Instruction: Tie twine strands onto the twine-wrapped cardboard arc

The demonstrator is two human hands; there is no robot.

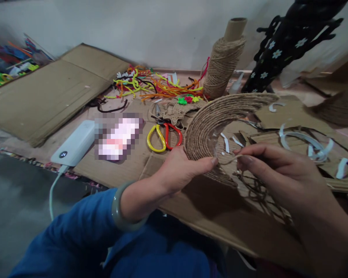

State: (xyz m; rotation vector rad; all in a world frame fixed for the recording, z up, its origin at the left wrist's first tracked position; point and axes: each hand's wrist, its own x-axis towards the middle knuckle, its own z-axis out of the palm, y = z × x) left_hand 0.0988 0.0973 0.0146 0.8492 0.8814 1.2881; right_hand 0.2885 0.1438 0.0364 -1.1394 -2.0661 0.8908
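Note:
A crescent-shaped piece covered in rows of jute twine (200,127) is held up over the table by my left hand (179,170), its thumb pressed on the inner edge and its fingers hidden behind. My right hand (278,173) pinches a loose strand of jute twine (230,159) between thumb and forefinger, just right of my left thumb. More of the twine hangs in loose loops below my right hand. Scissors (164,138) with one yellow and one red handle lie left of the crescent. Behind them is a braided jute piece (178,110).
A tall spool of jute twine (224,61) stands at the back beside a black floral vase (278,54). Colourful pipe cleaners (159,85) lie along the wall. A blurred-out phone (120,137), a white power bank (75,143) with its cable and cardboard sheets (55,92) are at left; white strips (304,144) at right.

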